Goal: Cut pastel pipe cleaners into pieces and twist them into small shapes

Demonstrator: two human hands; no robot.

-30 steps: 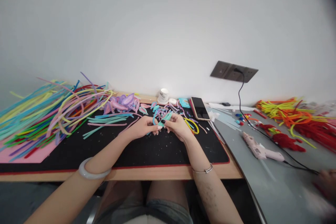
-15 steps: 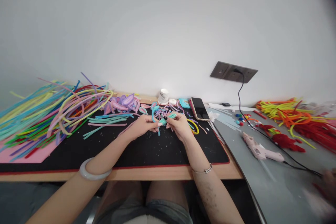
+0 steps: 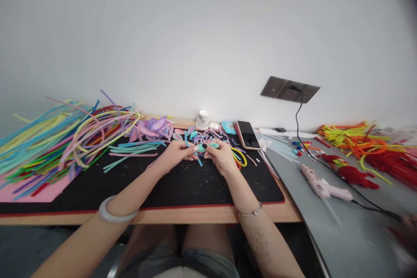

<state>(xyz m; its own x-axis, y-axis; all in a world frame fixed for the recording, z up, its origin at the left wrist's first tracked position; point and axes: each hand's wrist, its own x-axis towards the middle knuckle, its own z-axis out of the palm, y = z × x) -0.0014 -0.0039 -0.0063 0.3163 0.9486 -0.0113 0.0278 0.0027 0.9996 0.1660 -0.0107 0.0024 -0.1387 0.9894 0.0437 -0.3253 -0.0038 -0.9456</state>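
Over the black mat [image 3: 195, 186] both of my hands meet around a small piece made of bent pipe cleaners. My left hand [image 3: 174, 155] pinches it from the left between thumb and fingers. From the right, my right hand [image 3: 223, 157] grips the mint-green pipe cleaner [image 3: 201, 148], whose looped end shows above the fingers. A blue pipe cleaner [image 3: 200, 162] crosses it, with one end sticking up and the other pointing down between my hands. Fingers cover part of the piece. Just behind lie short purple and blue pipe cleaner pieces [image 3: 198, 137], and cut turquoise lengths [image 3: 138, 147] rest at the left.
A large heap of coloured pipe cleaners [image 3: 74, 139] fills the left side. Behind stand a paper cup [image 3: 202, 119] and a phone [image 3: 248, 134]. On the grey table at right lie a glue gun [image 3: 322, 184], its cord [image 3: 325, 165], and red and orange pipe cleaners [image 3: 361, 143]. A blurred hand shows far right.
The mint-green piece has turned from slanted to nearly level. The lower end of the blue pipe cleaner has swung slightly to the right. Both hands keep their hold.
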